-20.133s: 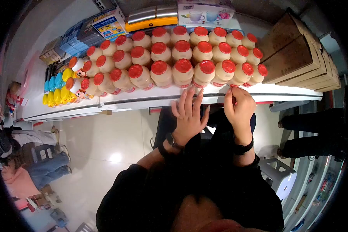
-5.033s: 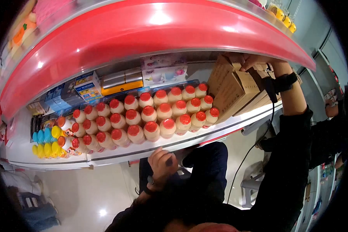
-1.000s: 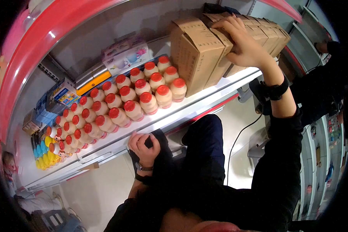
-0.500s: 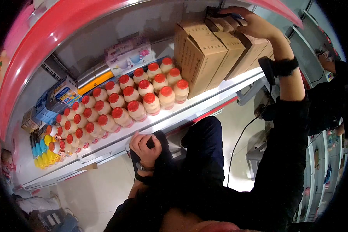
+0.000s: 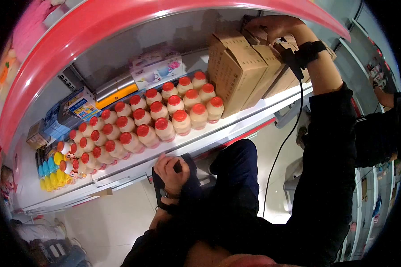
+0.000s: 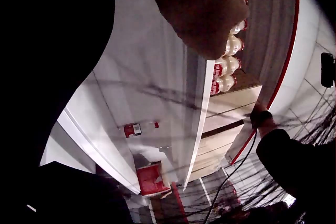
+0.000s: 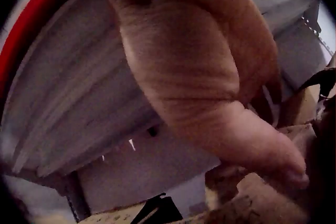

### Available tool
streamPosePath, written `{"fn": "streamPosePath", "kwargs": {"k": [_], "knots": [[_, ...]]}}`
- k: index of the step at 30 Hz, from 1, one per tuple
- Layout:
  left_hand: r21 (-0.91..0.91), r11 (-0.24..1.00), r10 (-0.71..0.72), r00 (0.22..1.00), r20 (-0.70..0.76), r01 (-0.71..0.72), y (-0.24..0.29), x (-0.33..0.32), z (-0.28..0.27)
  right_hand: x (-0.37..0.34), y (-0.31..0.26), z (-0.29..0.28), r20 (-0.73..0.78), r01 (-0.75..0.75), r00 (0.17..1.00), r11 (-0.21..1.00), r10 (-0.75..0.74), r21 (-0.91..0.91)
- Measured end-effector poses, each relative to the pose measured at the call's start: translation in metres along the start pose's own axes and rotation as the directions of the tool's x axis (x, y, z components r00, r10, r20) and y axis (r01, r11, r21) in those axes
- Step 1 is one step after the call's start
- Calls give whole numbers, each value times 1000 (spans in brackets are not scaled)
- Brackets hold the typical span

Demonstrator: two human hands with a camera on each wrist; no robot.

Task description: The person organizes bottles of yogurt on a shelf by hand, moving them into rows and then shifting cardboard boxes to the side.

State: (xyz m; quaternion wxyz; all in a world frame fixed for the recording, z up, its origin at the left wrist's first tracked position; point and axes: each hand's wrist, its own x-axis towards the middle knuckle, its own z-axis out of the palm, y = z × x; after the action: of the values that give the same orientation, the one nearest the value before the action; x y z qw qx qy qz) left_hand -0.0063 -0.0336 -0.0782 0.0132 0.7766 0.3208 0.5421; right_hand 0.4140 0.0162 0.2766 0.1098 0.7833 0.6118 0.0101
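In the head view my right hand (image 5: 276, 27) reaches over the row of brown cardboard boxes (image 5: 236, 73), fingers bent down at their back edge. The right wrist view shows the thumb of that hand (image 7: 184, 61) over torn, raised cardboard flaps (image 7: 262, 198); its fingertips are hidden, and I cannot tell whether they hold anything. My left hand (image 5: 171, 171) rests on the left thigh, loosely curled around nothing. Left of the boxes stand three rows of red-capped bottles (image 5: 163, 129) with a cream-coloured drink.
Yellow- and blue-capped bottles (image 5: 53, 178) stand at the shelf's left end. A cup gift box (image 5: 156, 73) and blue boxes (image 5: 71, 113) line the back. A red curved shelf front (image 5: 165, 15) overhangs this shelf. A black cable (image 5: 278, 155) hangs from the right wrist.
Both hands were at the shelf's front edge earlier; the left has since gone to the thigh. Over the last second my right hand has moved from the box tops toward their back edge and dipped lower.
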Motion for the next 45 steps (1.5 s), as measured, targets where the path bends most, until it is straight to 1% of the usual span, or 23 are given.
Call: {"fn": "streamPosePath", "kwargs": {"k": [3, 6, 9, 12, 15, 16, 19, 28, 30, 36, 38, 39, 41, 42, 43, 44, 45], "knots": [[0, 1000, 1, 1000, 6, -1, 1, 0, 0, -1, -8, -8, 27, 35, 999, 994, -32, -101], [-9, 1000, 3, 1000, 1, -3, 0, -1, 1, -4, -13, -13, 54, 66, 997, 997, -64, -47], [-35, 999, 0, 1000, 8, 0, -3, -3, 1, 5, -8, -13, 87, 149, 986, 988, -145, -42], [-50, 999, 0, 1000, -4, 0, -1, -1, 0, -1, -13, -14, 28, 111, 994, 993, -110, -29], [-42, 999, -1, 1000, -3, 1, -2, -2, 1, -3, -19, -19, 53, 103, 993, 995, -102, -16], [-38, 999, 3, 1000, -4, -3, -2, -2, 1, -2, -18, -20, 70, 121, 990, 992, -123, 39], [-33, 999, 8, 1000, -4, -9, -3, -3, 2, -4, -16, -21, 83, 149, 984, 984, -158, 101], [-33, 999, 4, 1000, -10, -4, -1, -1, 1, -7, -19, -18, 122, 178, 973, 975, -194, 133], [-14, 1000, 1, 999, -34, -1, 0, 2, 0, -6, -20, -18, 118, 180, 973, 974, -197, 139], [-15, 1000, 3, 999, -38, -3, 2, 4, 0, -4, -14, -23, 92, 205, 970, 963, -223, 176], [-9, 1000, 2, 999, -37, -2, 1, 3, 0, -7, -17, -20, 89, 191, 974, 966, -209, 172], [-6, 1000, 1, 999, -37, -1, 1, 2, 1, -9, -23, -20, 104, 146, 981, 975, -165, 169], [-1, 1000, -2, 1000, -29, 2, 0, 0, 2, -23, -17, -11, -86, 232, 972, 941, -217, 247], [3, 1000, -3, 1000, -27, 3, -1, -1, 2, -32, -13, -6, -184, 279, 955, 919, -235, 279], [6, 1000, 0, 1000, -28, 0, -1, 0, 2, -43, -8, 1, -313, 288, 927, 926, -206, 245], [8, 1000, 3, 1000, -28, -3, -1, 0, 2, -57, -4, 10, -435, 290, 883, 933, -177, 210], [11, 1000, 6, 1000, -29, -6, -1, 1, 2, -69, -6, 18, -551, 289, 821, 941, -149, 176]]}}
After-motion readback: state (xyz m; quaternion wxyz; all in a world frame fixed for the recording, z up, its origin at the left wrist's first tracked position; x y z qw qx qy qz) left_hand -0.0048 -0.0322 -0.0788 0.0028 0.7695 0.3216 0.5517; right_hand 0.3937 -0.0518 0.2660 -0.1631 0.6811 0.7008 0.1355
